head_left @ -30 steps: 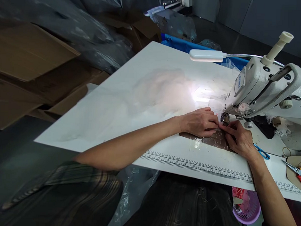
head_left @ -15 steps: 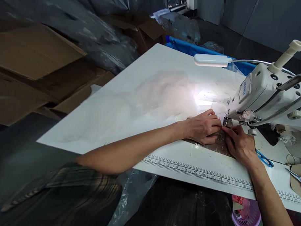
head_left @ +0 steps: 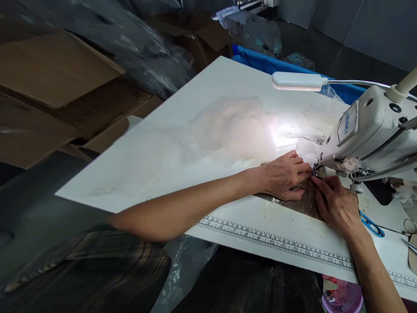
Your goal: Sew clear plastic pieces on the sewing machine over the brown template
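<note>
Pale, sheer fabric (head_left: 226, 125) lies bunched across the white table, running up to the presser foot (head_left: 319, 171) of a white sewing machine (head_left: 370, 125). My left hand (head_left: 286, 175) has its fingers bent together on the fabric, just left of the foot. Close in front of the foot, my right hand (head_left: 338, 202) pinches the fabric's edge between thumb and forefinger. The bit between the fingertips is tiny and mostly covered. Beneath both hands is a brown plate (head_left: 304, 201) set in the tabletop.
A lit lamp (head_left: 298, 81) hangs over the fabric. Blue thread snips (head_left: 372, 224) lie beside my right wrist, with scissors (head_left: 413, 248) further right. A printed ruler (head_left: 274, 241) lines the table's front edge. Cardboard boxes (head_left: 57, 69) stand left; a purple basket (head_left: 343, 300) sits below.
The view has shifted slightly, so the machine appears larger and further right. Both hands stay at the presser foot, in nearly the same pose.
</note>
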The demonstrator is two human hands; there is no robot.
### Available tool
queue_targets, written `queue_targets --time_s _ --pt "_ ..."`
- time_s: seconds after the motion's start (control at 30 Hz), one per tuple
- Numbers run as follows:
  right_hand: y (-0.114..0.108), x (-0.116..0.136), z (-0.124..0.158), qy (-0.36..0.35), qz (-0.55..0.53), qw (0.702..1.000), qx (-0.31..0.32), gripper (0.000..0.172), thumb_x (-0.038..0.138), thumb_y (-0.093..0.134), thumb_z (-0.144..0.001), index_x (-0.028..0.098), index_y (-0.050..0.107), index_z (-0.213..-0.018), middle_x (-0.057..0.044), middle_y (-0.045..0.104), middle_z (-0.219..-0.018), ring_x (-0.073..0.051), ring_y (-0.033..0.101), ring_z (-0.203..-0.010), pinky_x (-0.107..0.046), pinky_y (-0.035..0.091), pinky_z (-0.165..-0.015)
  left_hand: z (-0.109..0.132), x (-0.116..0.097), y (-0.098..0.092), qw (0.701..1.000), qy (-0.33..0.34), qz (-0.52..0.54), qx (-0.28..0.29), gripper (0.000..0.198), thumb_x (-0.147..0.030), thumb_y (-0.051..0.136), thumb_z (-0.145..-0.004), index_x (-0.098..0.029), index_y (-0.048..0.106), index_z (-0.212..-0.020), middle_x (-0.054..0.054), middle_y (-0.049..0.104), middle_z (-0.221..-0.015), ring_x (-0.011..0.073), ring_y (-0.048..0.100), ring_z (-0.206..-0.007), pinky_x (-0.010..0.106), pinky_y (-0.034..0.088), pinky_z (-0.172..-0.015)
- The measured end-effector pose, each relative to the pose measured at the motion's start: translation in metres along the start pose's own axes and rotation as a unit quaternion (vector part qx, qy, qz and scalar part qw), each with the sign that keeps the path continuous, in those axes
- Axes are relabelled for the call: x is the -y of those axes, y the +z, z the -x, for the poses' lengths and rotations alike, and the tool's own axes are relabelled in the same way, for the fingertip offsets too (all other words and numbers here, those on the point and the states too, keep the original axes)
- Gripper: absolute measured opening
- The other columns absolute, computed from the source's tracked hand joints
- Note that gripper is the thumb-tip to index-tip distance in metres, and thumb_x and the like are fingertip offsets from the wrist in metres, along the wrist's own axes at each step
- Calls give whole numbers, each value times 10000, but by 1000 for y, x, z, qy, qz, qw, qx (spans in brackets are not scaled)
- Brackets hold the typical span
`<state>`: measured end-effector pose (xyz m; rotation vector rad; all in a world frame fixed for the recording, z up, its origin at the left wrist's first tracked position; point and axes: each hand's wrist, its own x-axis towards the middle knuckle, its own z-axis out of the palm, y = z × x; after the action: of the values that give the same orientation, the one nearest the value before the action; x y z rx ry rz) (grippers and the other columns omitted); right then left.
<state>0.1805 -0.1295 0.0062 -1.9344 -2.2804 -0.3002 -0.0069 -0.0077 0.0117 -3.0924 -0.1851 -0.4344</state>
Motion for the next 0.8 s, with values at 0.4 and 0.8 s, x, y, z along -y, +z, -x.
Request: queue_targets --time_s 0.4,0.8 --pt "-18 -27 -3 116 -306 944 51 437 475 386 -976 193 712 -1046 -99 723 -917 -235 678 -816 -353 556 -709 -3 3 -3 999 -13 -27 31 505 -474 448 -926 -73 646 -1160 169 626 -1212 258 558 -905 404 367 -813" --pt "-20 -28 6 216 -350 909 67 611 700 447 -882 164 640 -1102 -85 700 -841 -197 614 -615 -319 484 -547 -3 1 -3 998 -38 -19 42 552 -507 445 -923 -59 604 -1203 173 609 -1204 265 543 -919 401 357 -809"
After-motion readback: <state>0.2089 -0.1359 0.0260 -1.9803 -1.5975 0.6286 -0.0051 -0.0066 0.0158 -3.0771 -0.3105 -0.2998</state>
